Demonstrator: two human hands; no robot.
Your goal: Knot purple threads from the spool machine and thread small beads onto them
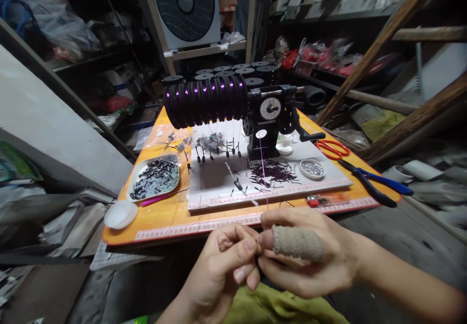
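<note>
My left hand (pixel 226 261) and my right hand (pixel 310 258) meet just in front of the table edge, fingertips pinched together. A thin purple line (pixel 264 182) runs taut from the black hand-cranked winder (pixel 269 112) down into the fingers of my right hand. A beige cloth sleeve (pixel 298 243) wraps one finger of that hand. Whatever small thing lies between my left fingertips is hidden. Beyond my hands, a heap of short dark purple tubes (pixel 275 172) lies on the white board (pixel 211 195). Purple-lit black spools (pixel 206 101) sit in a row on the winder's shaft.
A tray of small metal and dark parts (pixel 155 177) and a white lid (pixel 120 214) are at left. A dish of silver beads (pixel 312 169), red-handled scissors (pixel 332 149), blue-and-black pliers (pixel 375 180) and an orange lighter (pixel 327 198) are at right. A fan (pixel 186 0) stands behind.
</note>
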